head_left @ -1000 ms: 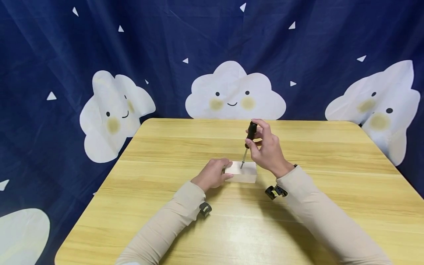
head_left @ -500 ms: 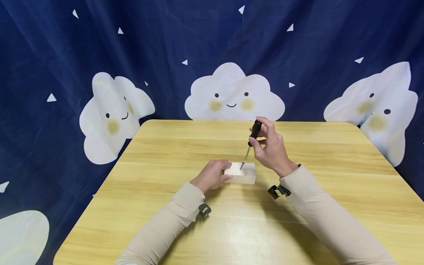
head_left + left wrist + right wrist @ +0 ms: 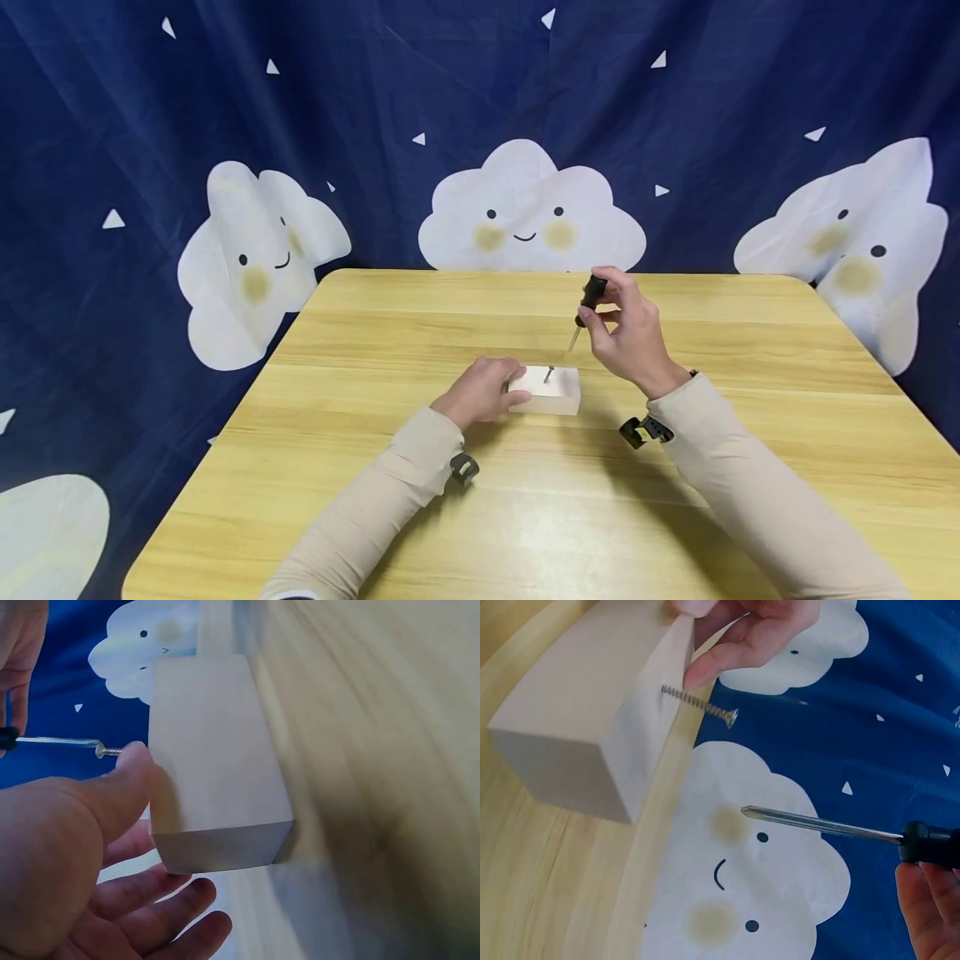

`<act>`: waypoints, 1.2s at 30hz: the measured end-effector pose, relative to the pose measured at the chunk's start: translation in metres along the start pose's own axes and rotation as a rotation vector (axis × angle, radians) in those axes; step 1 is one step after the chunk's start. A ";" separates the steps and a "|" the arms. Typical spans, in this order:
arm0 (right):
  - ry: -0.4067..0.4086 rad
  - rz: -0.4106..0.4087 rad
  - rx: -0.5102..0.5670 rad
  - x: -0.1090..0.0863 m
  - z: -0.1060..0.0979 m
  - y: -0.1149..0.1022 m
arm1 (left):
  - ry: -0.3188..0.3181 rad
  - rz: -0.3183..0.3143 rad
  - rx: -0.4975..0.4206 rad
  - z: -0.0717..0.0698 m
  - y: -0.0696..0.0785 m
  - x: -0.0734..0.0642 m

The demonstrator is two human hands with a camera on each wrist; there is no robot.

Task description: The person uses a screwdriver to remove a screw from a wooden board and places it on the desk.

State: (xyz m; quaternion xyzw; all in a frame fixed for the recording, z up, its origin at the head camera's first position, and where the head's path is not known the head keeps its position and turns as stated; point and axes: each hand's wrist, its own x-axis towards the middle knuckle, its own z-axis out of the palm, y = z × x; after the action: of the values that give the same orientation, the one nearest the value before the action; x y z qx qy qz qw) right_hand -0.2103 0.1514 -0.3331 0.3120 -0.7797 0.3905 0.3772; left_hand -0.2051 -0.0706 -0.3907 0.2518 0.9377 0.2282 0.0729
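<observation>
A pale wooden block lies on the table, with a screw standing out of its top face, most of its thread showing. My left hand grips the block's left end, thumb on the near side and fingers at the far side. The thumb shows large in the left wrist view. My right hand holds a screwdriver by its black handle, thumb and fingers round it. Its metal tip points down and is apart from the screw head, above and to the right of it.
The wood-grain table has rounded far corners. Behind it hangs a dark blue curtain with white smiling clouds. A black wrist camera sits at the left cuff, another black camera at the right.
My right hand has lifted the screwdriver off the screw and moved it to the right. The screw stays standing in the block, and my left hand keeps its hold.
</observation>
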 end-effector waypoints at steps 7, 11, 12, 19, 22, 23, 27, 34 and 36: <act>0.028 -0.006 -0.040 -0.007 -0.007 0.008 | 0.034 0.020 -0.008 -0.008 0.005 0.008; 0.019 0.012 -0.049 -0.013 -0.013 0.013 | 0.083 0.066 -0.012 -0.012 0.013 0.015; 0.020 0.017 -0.049 -0.015 -0.014 0.014 | 0.091 0.078 -0.016 -0.012 0.014 0.017; 0.046 0.057 -0.054 -0.026 -0.016 0.017 | 0.080 0.117 -0.063 -0.010 0.025 0.026; 0.054 0.064 -0.061 -0.030 -0.015 0.019 | 0.060 0.116 -0.048 -0.009 0.028 0.028; 0.058 0.065 -0.061 -0.031 -0.015 0.019 | 0.054 0.114 -0.035 -0.009 0.028 0.028; 0.060 0.069 -0.066 -0.033 -0.014 0.020 | 0.031 0.106 0.010 -0.008 0.030 0.030; 0.053 0.087 -0.052 -0.037 -0.015 0.022 | 0.044 0.137 0.030 -0.007 0.032 0.031; 0.054 0.090 -0.055 -0.038 -0.016 0.022 | 0.054 0.143 0.025 -0.007 0.032 0.031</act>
State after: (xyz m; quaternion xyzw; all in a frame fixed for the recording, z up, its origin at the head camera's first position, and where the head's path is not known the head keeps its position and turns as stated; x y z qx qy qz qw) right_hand -0.2023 0.1831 -0.3666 0.2553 -0.7930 0.3938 0.3884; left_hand -0.2199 -0.0331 -0.3702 0.3129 0.9216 0.2278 0.0279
